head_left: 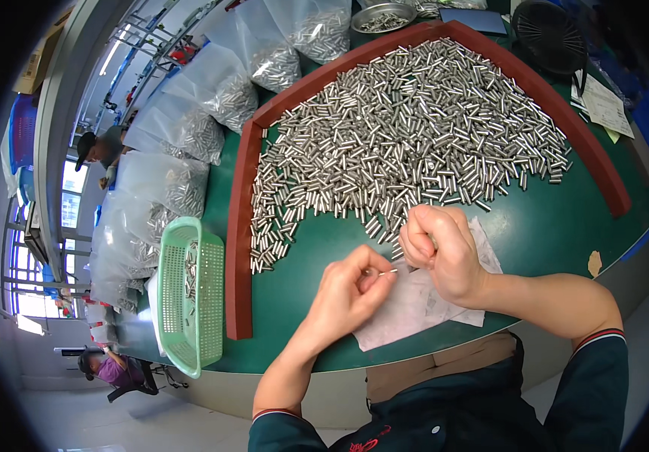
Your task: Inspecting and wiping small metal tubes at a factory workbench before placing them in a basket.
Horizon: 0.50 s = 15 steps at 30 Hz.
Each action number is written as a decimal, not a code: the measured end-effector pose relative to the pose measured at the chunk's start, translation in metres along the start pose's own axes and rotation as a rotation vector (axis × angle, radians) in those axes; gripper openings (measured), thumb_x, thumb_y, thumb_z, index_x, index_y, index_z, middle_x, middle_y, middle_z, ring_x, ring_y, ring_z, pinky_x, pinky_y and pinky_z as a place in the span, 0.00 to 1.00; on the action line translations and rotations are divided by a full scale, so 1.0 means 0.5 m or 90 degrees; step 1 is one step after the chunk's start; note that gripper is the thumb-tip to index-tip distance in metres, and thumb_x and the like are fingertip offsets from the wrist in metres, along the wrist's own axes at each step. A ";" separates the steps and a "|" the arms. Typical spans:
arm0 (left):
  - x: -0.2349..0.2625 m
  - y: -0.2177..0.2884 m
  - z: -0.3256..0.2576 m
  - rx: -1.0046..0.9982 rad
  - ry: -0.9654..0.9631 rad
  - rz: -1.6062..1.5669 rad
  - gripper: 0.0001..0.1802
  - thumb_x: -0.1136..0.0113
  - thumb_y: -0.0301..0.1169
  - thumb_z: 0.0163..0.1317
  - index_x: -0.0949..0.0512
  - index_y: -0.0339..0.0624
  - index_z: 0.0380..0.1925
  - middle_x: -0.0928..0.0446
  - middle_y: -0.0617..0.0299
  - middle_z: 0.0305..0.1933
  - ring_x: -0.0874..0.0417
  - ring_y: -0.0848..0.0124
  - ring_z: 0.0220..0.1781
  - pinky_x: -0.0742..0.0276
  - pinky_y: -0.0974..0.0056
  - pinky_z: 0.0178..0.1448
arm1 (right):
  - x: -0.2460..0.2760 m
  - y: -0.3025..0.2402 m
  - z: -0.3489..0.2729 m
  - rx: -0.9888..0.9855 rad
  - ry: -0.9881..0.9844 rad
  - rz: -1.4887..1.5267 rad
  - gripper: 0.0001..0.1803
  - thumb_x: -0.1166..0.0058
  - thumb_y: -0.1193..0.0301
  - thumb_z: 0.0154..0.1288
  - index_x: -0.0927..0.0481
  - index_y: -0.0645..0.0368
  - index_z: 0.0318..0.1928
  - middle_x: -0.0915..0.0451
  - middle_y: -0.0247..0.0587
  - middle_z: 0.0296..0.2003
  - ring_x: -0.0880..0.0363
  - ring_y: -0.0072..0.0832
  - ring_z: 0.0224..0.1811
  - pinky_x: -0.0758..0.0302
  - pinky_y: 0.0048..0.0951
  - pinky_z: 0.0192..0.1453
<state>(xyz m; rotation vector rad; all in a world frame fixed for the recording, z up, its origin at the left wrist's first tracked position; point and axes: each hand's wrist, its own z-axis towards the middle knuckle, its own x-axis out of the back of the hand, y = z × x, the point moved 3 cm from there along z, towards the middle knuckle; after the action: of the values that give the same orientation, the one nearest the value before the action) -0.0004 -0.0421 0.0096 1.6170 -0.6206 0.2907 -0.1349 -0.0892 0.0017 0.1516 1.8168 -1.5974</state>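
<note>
A wide pile of small shiny metal pins (407, 128) covers the far part of the green table (317, 331). My left hand (343, 294) is pinched near the pile's front edge, with a small metal pin (388, 272) between thumb and fingertips. Close beside it on the right, my right hand (445, 252) is curled into a fist; its fingers hide whatever may be inside. Both hands are above a crumpled whitish cloth (392, 313) lying at the table's front. Some loose pins lie just beyond my knuckles.
Dark red bars (240, 248) fence the pile left, behind and right. Left of them stands a green plastic basket (211, 301) holding a few pins. Clear bags of pins (272, 68) line the left and back. A black fan (550, 38) is back right. Two people are in the left background.
</note>
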 end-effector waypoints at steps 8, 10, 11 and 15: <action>-0.026 0.002 0.008 -0.131 0.072 0.202 0.06 0.41 0.25 0.46 0.28 0.39 0.23 0.38 0.63 0.12 0.34 0.67 0.15 0.38 0.63 0.20 | 0.011 -0.003 0.001 -0.003 0.005 0.079 0.21 0.69 0.65 0.62 0.46 0.54 0.12 0.48 0.28 0.08 0.55 0.18 0.12 0.55 0.23 0.17; -0.029 0.002 0.006 -0.129 0.075 0.210 0.06 0.40 0.24 0.46 0.29 0.38 0.22 0.37 0.63 0.12 0.34 0.67 0.14 0.38 0.63 0.20 | 0.011 -0.002 -0.003 0.011 0.003 0.086 0.20 0.69 0.65 0.61 0.46 0.54 0.12 0.48 0.28 0.08 0.55 0.17 0.12 0.55 0.23 0.17; -0.030 0.002 0.004 -0.129 0.086 0.198 0.06 0.40 0.24 0.46 0.29 0.38 0.21 0.37 0.62 0.11 0.34 0.67 0.14 0.38 0.64 0.20 | 0.010 -0.002 -0.005 0.011 0.000 0.088 0.20 0.69 0.65 0.61 0.46 0.54 0.12 0.48 0.28 0.08 0.55 0.17 0.11 0.55 0.23 0.17; -0.031 -0.006 0.004 -0.099 0.089 0.175 0.05 0.40 0.22 0.47 0.27 0.34 0.20 0.36 0.66 0.12 0.39 0.78 0.14 0.41 0.72 0.20 | 0.009 0.005 -0.006 0.002 0.014 0.083 0.20 0.69 0.65 0.60 0.46 0.54 0.11 0.49 0.28 0.07 0.55 0.18 0.11 0.54 0.23 0.17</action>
<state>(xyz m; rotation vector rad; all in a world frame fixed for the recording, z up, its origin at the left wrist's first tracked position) -0.0119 -0.0402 -0.0015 1.3504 -0.7405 0.5403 -0.1384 -0.0875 -0.0028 0.2847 1.7839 -1.5134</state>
